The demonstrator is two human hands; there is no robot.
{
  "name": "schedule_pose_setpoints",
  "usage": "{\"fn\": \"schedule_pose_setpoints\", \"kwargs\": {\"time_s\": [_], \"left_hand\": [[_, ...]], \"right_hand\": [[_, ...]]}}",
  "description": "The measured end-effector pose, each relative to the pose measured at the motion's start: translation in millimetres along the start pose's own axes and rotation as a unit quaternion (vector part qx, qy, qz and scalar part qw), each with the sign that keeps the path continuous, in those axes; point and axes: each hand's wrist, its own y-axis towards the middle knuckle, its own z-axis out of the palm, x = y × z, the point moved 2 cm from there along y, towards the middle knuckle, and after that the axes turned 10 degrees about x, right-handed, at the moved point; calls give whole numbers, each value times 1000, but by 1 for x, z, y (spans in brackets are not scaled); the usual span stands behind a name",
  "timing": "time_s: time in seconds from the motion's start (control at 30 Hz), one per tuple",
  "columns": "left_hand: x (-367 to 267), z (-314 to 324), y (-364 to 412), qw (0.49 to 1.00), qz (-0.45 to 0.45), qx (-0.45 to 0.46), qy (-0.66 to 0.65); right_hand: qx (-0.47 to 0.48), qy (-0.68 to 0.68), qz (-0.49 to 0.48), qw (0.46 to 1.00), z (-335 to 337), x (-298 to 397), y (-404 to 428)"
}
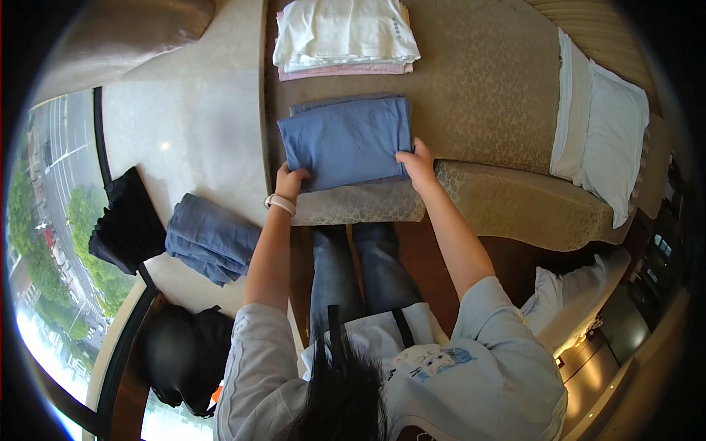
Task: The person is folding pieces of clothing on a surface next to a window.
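Observation:
Both of my hands grip a folded blue garment [347,143] by its near corners. My left hand [290,182], with a pale band on the wrist, pinches the near left corner, thumb on top. At the right edge, my right hand [418,163] holds the cloth with its thumb over it. Under the garment and behind it shows the edge of another folded grey-blue cloth [314,106]. They lie over the near edge of a brown patterned upholstered seat [485,82]. Farther off on that seat is a stack of folded white and pink clothes [347,36].
To the left, a folded blue-grey garment [212,237] and a black garment [129,223] rest on a pale ledge [187,127] beside a window [60,182]. A black bag [185,353] stands lower left. White pillows [612,132] sit at the seat's right end.

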Motion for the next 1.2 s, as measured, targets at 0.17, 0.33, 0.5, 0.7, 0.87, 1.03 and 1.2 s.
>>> {"fn": "schedule_pose_setpoints", "kwargs": {"time_s": [0.17, 0.33, 0.5, 0.7, 0.87, 1.03, 1.2], "left_hand": [[-31, 24, -4, 998, 33, -59, 15], [-39, 51, -12, 865, 141, -292, 384], [-41, 82, -19, 769, 236, -112, 583], [-7, 33, -28, 803, 40, -243, 542], [12, -67, -110, 676, -69, -505, 532], [30, -136, -158, 696, -220, -605, 319], [35, -154, -156, 805, -77, -505, 303]], "right_hand": [[-9, -88, -4, 996, -8, 5, -9], [-165, -406, -224, 870, 15, 37, -27], [-29, -587, -274, 761, 68, 39, -23], [-127, -640, -99, 751, 27, 24, 19], [-174, -610, -31, 773, -34, 1, -20], [-105, -668, 61, 734, -48, -71, -106], [22, -632, 64, 772, 35, -98, -173]]}}
